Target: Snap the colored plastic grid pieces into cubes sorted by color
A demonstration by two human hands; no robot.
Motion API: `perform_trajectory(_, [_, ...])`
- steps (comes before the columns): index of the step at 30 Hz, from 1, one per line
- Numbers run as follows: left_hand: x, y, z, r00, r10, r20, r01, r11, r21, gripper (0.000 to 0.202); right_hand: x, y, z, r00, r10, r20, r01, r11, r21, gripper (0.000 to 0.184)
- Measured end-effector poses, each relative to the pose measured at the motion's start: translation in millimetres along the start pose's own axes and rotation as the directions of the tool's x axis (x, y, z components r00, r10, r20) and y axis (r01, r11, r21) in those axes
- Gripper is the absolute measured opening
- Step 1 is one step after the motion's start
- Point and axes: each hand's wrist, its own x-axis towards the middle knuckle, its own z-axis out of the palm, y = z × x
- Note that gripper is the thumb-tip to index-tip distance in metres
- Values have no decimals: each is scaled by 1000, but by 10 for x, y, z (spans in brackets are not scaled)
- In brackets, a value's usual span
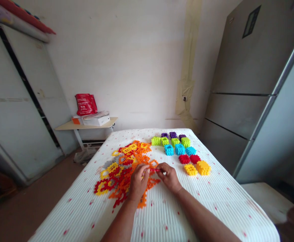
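Observation:
Between my two hands is a thin red foam puzzle piece (155, 169), seen edge-on. My left hand (139, 178) pinches its left end, and my right hand (169, 176) pinches the right end. Under and beside my left hand spreads a loose pile of flat interlocking pieces in orange (139, 158), red (123, 179) and yellow (111, 167), with a few grey ones partly covered. An orange piece with an open middle (153, 163) lies just behind the held one.
Assembled blocks stand in rows at the right: purple (173, 135), lime green (156, 141), blue (179, 149), red (184, 159) and yellow (203, 167). A ribbed white cover (212, 208) lies over the table. Beyond are a side table (68, 126) with a red bag (85, 104), and a fridge (240, 84).

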Motion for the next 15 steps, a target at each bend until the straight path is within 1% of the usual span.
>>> perform_trajectory(2, [6, 1, -18, 999, 38, -15, -38, 999, 33, 21, 34, 29, -95, 997, -71, -17, 68, 984, -162, 16])
perform_trajectory(3, [8, 4, -24, 998, 55, -27, -53, 997, 47, 21, 56, 57, -151, 997, -73, -31, 63, 965, -256, 18])
perform_trajectory(4, [9, 8, -28, 997, 67, -37, -65, 996, 59, 21, 79, 93, -207, 998, -45, -39, 28, 930, -366, 20])
perform_trajectory(5, [11, 14, -32, 996, 77, -41, -74, 995, 68, 21, 101, 136, -261, 999, 5, -40, -23, 878, -477, 21])
perform_trajectory(7, [14, 27, -36, 995, 90, -40, -87, 993, 76, 21, 138, 228, -347, 992, 124, -25, -111, 750, -652, 23])
perform_trajectory(8, [15, 33, -39, 995, 93, -38, -90, 993, 79, 21, 150, 268, -374, 985, 174, -16, -135, 697, -704, 24])
perform_trajectory(9, [15, 37, -42, 995, 96, -35, -93, 992, 82, 21, 156, 299, -390, 978, 208, -9, -147, 663, -734, 25])
perform_trajectory(12, [14, 40, -53, 993, 111, -37, -108, 990, 86, 21, 139, 316, -390, 971, 237, -2, -155, 625, -765, 26])
perform_trajectory(15, [11, 34, -62, 991, 123, -58, -118, 989, 87, 20, 88, 231, -360, 972, 235, -5, -145, 585, -798, 29])
